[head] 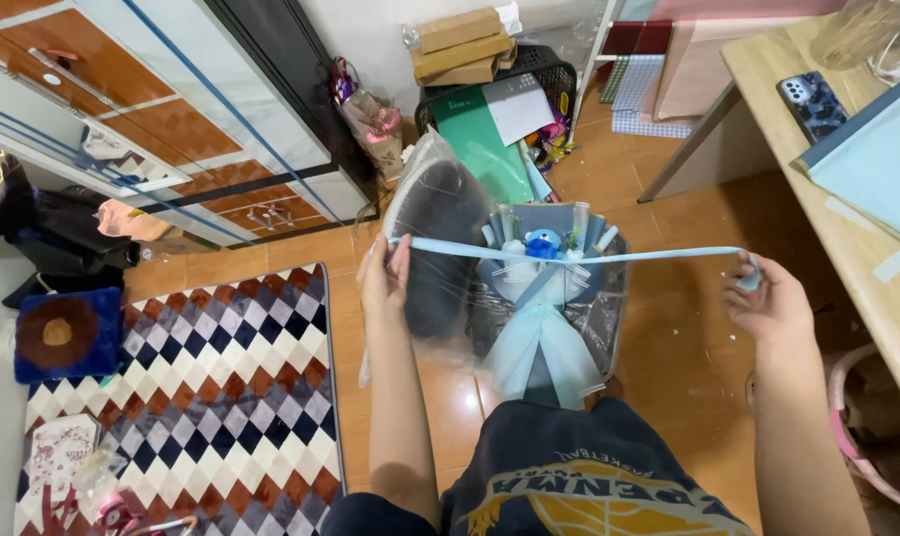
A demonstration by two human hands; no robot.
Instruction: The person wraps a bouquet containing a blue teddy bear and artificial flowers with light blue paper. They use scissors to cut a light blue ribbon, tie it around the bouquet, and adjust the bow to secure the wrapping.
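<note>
A: Ribbon (609,256) status? Pale blue, pulled taut between your two hands, running level across the top of the bouquet (544,298).

B: Grips?

A: Your left hand (384,273) pinches the ribbon's left end between thumb and fingertips, closed on it. Your right hand (768,303) is curled shut on the other end, with a small bunch of ribbon at the fingers. Hands are well apart, bouquet between them.

B: Bouquet position?

A: Just past your knees, upright on the tiled floor (668,367). Pale blue tulle skirt at the base, dark wrap around it, a small blue plush figure (542,243) at the centre. The ribbon passes just in front of that figure; can't tell whether they touch.

B: Anything in the way?

A: Clear plastic bag with something dark inside (440,238) leans right beside your left hand, touching the bouquet's left side. Checkered rug (222,397) to your left. Wooden table (847,238) close on your right, phone (815,102) and a pale blue sheet (872,159) on it.

B: Farther out?

A: Black basket (544,65) with green and white paper behind the bouquet, cardboard boxes (462,45) stacked on its rim. Wrapped pink bundle (371,119) against the wall, cabinet (152,109) far left.
</note>
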